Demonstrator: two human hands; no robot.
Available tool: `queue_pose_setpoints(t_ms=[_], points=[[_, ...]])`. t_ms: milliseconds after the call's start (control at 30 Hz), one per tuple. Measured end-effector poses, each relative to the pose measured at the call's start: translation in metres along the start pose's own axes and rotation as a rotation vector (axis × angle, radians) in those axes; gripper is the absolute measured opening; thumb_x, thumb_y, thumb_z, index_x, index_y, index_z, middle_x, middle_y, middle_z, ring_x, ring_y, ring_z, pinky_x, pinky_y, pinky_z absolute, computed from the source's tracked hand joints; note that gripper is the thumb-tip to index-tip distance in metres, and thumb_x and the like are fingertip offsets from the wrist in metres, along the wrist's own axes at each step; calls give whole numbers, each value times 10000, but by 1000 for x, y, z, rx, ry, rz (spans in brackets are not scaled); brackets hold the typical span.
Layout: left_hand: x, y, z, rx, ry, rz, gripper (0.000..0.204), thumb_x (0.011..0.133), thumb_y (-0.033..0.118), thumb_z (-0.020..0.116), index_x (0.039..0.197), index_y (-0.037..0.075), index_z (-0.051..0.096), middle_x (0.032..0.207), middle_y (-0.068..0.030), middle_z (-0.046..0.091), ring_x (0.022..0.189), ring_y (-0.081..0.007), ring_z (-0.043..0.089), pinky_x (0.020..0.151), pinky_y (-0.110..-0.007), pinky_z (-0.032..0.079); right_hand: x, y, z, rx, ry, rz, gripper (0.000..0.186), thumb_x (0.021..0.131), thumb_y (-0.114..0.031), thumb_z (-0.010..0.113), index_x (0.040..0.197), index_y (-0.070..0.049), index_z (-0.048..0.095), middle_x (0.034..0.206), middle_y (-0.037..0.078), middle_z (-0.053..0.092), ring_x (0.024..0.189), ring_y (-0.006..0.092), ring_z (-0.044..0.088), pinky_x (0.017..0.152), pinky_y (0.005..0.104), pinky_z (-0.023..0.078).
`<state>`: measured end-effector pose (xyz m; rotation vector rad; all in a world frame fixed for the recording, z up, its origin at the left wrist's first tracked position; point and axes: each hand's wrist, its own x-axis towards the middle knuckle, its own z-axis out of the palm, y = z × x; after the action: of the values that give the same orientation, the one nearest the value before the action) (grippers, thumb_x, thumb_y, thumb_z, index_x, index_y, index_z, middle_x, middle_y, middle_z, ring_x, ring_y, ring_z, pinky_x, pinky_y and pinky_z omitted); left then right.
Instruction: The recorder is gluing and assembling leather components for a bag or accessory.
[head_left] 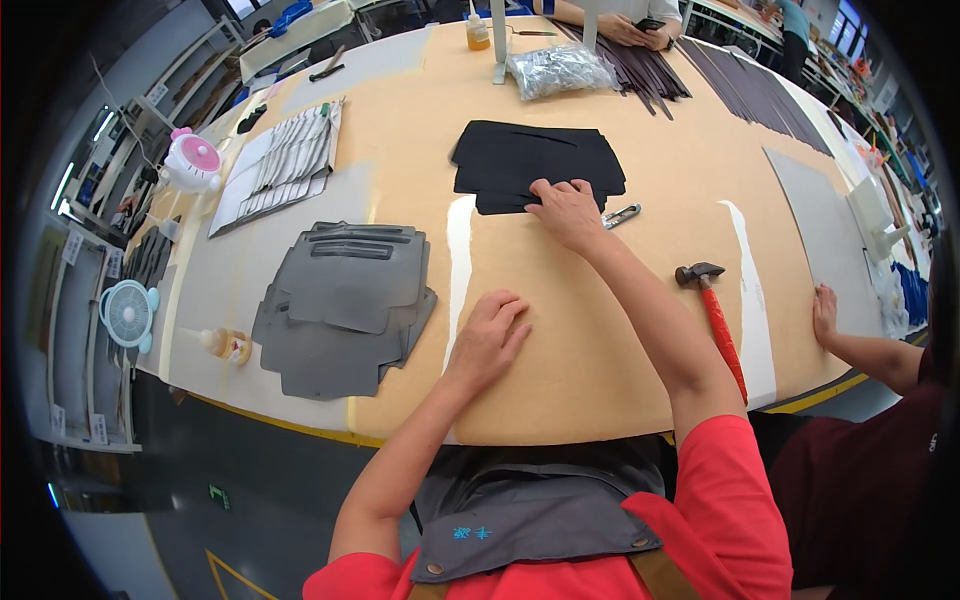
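A stack of black flat cut pieces [540, 155] lies ahead of me on the tan table. My right hand [572, 215] reaches to its near edge, with bent fingers on top and the thumb close to the rim, closed on a black piece there. Just right of that hand lies a small utility knife [622, 215]. My left hand [488, 338] rests on the tabletop, holding nothing, its fingers loosely bent and apart. To its left are grey cut pieces [345, 290] in an overlapping pile, with dark strips on top.
A hammer [715, 320] with a red handle lies at right. Bottles of amber liquid [232, 346] [477, 35], a clear plastic bag [560, 72], dark strips [640, 70] and two small fans [130, 312] [192, 160] stand or lie around. Another person's hand [825, 312] touches the table's right edge.
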<state>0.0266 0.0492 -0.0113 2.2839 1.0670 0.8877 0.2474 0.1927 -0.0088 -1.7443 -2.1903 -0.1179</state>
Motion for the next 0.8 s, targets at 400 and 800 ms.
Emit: queue_pose_setpoints(t_ms=[400,800], points=[[-7,-4,-1,11,10,-3,292,891,106,690,1153,3,611,1229,-146,560,1204,-343,543,1004,-395,475,56,3,8,66,296,141,223,863,-265,724,1029,-126,669,1049,64,679,1028,265,629,850,439,495],[-2,-6,-3,-29,19,-44,280,850,115,739,1096,18,647,1195,-135,594,1199,-326,561,990,-400,484,82,133,15,253,37,697,394,747,-226,845,1040,-19,682,970,127,712,927,241,679,823,359,534]])
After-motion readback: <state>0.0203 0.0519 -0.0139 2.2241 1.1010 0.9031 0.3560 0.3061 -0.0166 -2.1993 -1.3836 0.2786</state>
